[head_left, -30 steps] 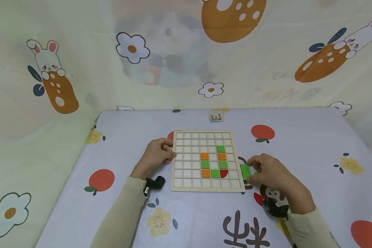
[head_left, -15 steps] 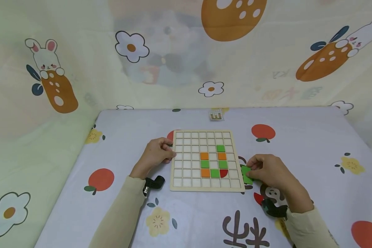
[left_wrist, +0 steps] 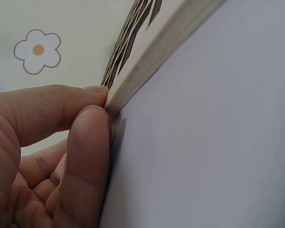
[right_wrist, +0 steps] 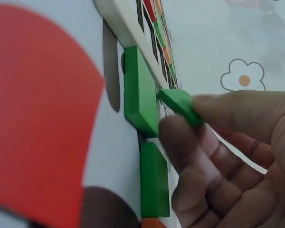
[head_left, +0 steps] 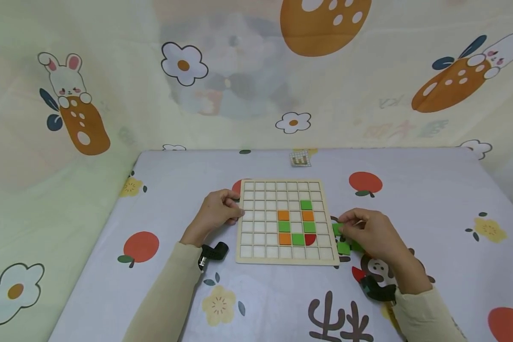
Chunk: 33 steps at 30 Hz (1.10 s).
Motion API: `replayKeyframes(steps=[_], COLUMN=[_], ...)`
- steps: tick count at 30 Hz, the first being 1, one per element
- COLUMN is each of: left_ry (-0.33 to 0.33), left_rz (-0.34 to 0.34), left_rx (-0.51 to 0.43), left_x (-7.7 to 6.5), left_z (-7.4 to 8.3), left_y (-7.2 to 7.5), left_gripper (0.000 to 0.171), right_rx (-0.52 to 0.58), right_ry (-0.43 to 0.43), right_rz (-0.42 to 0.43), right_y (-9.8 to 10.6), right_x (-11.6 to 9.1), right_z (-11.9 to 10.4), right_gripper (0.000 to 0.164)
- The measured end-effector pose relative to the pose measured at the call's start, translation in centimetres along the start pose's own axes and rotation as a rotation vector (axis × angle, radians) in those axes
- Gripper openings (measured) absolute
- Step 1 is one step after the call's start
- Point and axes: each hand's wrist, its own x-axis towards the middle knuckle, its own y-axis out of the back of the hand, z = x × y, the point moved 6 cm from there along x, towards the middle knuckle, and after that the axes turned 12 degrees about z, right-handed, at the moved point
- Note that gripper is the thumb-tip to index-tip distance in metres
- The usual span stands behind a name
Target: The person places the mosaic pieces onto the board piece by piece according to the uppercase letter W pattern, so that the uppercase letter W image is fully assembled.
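A wooden grid board [head_left: 288, 261] lies flat on the table, with several green and orange square tiles and one red rounded tile [head_left: 309, 239] in its cells. My left hand [head_left: 217, 209] pinches the board's left edge between thumb and finger; the left wrist view shows the fingertips at the board's side [left_wrist: 147, 61]. Beside the right edge, my right hand [head_left: 374, 232] holds a green tile [right_wrist: 180, 100] between thumb and fingers, raised and tilted. Below it on the cloth lie another green tile [right_wrist: 140, 95] and a further green one [right_wrist: 154, 180].
An orange piece [right_wrist: 154, 223] shows at the bottom of the right wrist view. Behind the board lies a small grid-patterned packet or card [head_left: 300, 159]. A printed cloth [head_left: 154, 294] covers the table, and patterned curtains [head_left: 124, 71] hang behind and beside it.
My right hand has gripped a green tile and lifted it slightly forward from the others, uncovering the green tiles beneath. The left hand stays on the board's edge.
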Motion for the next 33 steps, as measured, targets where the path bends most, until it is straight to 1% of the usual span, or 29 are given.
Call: replayKeyframes(steps=[5,9,13,18,25,33], left_ry=[-0.017,-0.036,-0.034,-0.04,-0.04,-0.034], left_rz=[-0.008,-0.022,-0.027,-0.015,-0.012,-0.02], left_rx=[-0.002,-0.011,-0.019,-0.018,-0.015,-0.018], left_x=[0.1,0.0,-0.1,0.0,0.1,0.0], left_z=[-0.1,0.0,-0.1,0.1,-0.1,0.0], left_y=[-0.1,-0.1,0.0,0.1,0.1,0.0], left_gripper=[0.043,0.043,0.044,0.044,0.045,0.044], right_rx=[0.011,-0.019,-0.053,-0.095,-0.124,-0.103], right_ry=[-0.039,-0.019,0.009,0.044,0.027,0.016], right_rz=[0.001,0.004,0.006,0.005,-0.004,0.005], right_y=[-0.3,-0.5,-0.6,-0.4,-0.3,-0.3], right_x=[-0.1,-0.2,-0.1,0.0,0.0,-0.2], right_z=[0.2,0.2,0.2,-0.1,-0.3,-1.0], right_gripper=[0.027,0.033,0.031,0.027,0.024,0.026])
